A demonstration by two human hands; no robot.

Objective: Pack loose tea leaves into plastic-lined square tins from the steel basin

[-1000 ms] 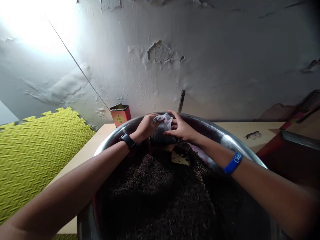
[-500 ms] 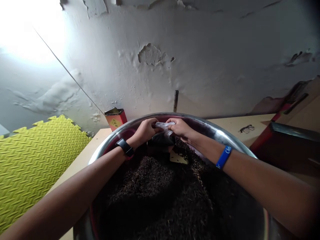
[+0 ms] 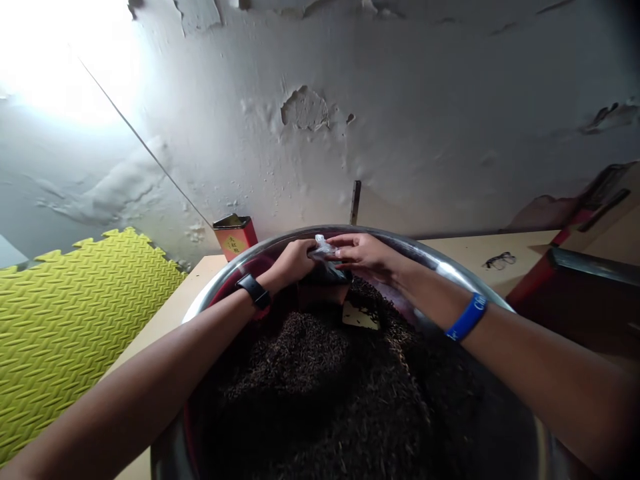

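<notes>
A clear plastic bag (image 3: pixel 324 249) sticks up from the mouth of a dark-topped tin (image 3: pixel 325 292), its neck gathered. My left hand (image 3: pixel 295 261) is closed on the bag's left side, thumb and fingers pinched together. At the bag's right side my right hand (image 3: pixel 373 259) has its fingers stretched out and apart, the tips at the plastic. Below both hands, dark loose tea leaves (image 3: pixel 305 350) fill a large round metal basin (image 3: pixel 440 267). A flat pale piece (image 3: pixel 361 317) lies among the leaves beside the tin; its kind is unclear.
A red tea tin (image 3: pixel 235 237) with its top open stands behind the basin on the left of the wooden table (image 3: pixel 465 248). Eyeglasses (image 3: pixel 499 260) and a larger red-and-black box (image 3: pixel 575 280) are at right. Yellow foam matting (image 3: pixel 85 333) lies left; a peeling wall (image 3: pixel 400 133) rises behind.
The right hand's pinch on the bag has loosened and its fingers have stretched out. The bag's top is now bunched into a narrower tuft. The left hand stays on it.
</notes>
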